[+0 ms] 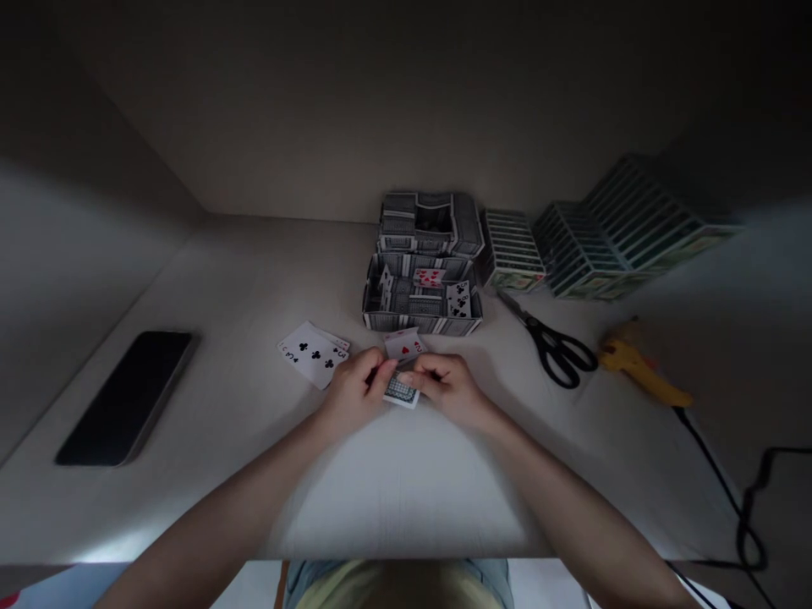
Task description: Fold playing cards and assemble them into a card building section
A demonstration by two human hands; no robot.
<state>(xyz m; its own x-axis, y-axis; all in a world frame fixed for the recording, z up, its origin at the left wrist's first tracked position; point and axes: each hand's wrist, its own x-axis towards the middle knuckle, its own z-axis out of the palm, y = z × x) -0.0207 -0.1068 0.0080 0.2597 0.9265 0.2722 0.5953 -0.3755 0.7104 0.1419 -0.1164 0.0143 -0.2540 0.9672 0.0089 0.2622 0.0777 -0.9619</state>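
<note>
Near the middle of the desk, my left hand point(359, 385) and my right hand point(452, 387) pinch a playing card point(403, 393) between them. Its dark patterned back faces up between my thumbs. A part with red hearts stands up just beyond my fingers; whether it is the same card folded or a second one, I cannot tell. Beside my left hand lies a loose club card point(310, 353) with a red-marked card partly under it. Just past my hands sits an open box built from playing cards point(422, 323), holding loose cards such as a red one point(430, 277).
Behind the open box stands another card-built box point(431, 224) with a cut-out. Slatted card structures point(513, 245) rise at the back right. Black scissors point(558, 351) and a yellow glue gun point(644, 372) with a black cord lie right. A phone point(127, 397) lies left.
</note>
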